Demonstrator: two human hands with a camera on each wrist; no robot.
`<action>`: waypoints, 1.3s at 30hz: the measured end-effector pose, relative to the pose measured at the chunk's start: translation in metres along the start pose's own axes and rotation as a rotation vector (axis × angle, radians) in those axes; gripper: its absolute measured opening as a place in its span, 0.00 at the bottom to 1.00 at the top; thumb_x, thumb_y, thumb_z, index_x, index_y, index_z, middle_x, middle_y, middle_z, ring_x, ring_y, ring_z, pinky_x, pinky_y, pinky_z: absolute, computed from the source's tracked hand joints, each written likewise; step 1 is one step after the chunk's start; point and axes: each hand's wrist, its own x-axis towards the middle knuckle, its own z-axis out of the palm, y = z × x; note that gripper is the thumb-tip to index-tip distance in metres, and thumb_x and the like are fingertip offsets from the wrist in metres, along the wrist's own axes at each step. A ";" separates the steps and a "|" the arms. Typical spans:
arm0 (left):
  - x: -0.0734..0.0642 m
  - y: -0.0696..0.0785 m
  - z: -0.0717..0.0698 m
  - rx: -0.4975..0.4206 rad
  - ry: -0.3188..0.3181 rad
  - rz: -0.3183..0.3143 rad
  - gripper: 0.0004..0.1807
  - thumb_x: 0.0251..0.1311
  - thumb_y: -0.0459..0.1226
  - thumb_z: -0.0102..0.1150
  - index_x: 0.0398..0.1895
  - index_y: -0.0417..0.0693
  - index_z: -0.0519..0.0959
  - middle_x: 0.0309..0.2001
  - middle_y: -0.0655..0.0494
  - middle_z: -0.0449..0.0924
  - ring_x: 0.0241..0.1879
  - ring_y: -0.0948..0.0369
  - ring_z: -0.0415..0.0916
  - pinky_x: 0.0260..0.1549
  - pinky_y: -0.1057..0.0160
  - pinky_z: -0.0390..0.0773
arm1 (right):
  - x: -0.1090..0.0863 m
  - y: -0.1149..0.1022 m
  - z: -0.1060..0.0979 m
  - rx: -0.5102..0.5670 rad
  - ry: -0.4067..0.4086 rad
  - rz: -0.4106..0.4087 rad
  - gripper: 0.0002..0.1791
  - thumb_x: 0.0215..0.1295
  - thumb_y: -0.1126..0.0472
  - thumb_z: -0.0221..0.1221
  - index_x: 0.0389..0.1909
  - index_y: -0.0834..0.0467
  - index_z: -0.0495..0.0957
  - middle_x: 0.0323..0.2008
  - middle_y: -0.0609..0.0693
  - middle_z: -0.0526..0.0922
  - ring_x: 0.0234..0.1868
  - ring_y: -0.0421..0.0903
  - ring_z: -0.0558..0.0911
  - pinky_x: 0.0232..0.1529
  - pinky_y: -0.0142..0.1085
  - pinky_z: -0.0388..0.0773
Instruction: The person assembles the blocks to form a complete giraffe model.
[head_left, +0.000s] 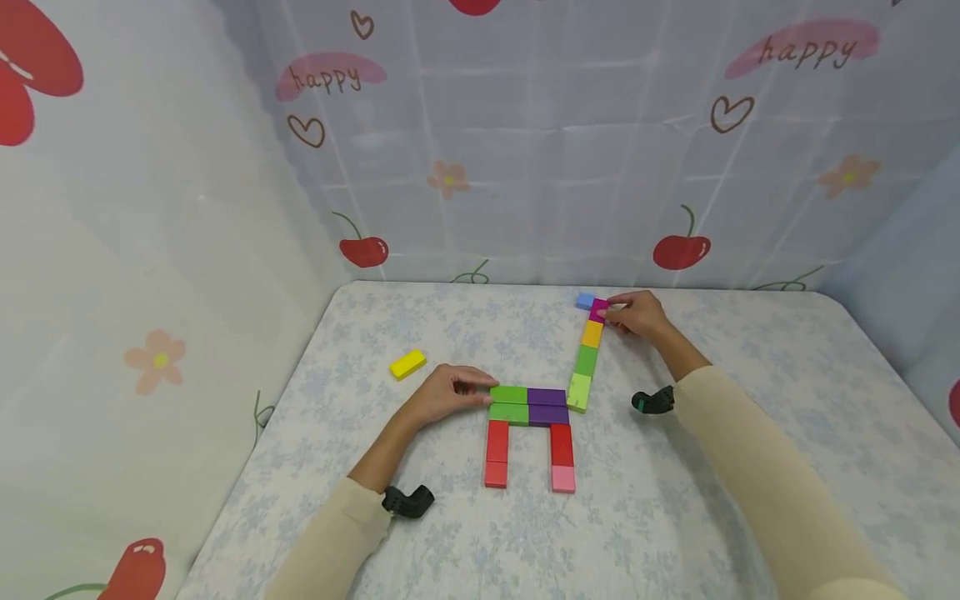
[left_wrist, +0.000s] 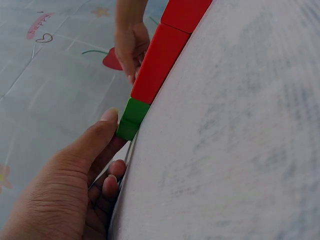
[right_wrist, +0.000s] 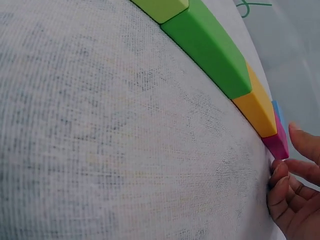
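Lying end to end with the orange block (head_left: 592,334), the magenta block (head_left: 597,308) continues the slanting column's (head_left: 587,361) long axis at its far end on the bench (head_left: 637,533); your right hand (head_left: 637,314), the nearer, reaches it from the right, thumb and finger narrowed to pinch it. Your left hand (head_left: 447,392), partly open, touches the green blocks' (head_left: 509,396) left end; whether it pinches them, you cannot tell.

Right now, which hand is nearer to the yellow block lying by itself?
Left. The left hand is just right of the yellow block, at the left end of the paired green blocks; the right hand is much farther right, at the magenta block.
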 end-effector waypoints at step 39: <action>0.000 0.005 -0.004 0.008 -0.011 -0.002 0.15 0.61 0.32 0.70 0.52 0.40 0.87 0.50 0.48 0.86 0.27 0.60 0.68 0.28 0.68 0.68 | 0.024 -0.026 0.023 -0.295 0.171 -0.285 0.22 0.70 0.57 0.65 0.57 0.67 0.81 0.56 0.64 0.80 0.57 0.62 0.74 0.58 0.54 0.75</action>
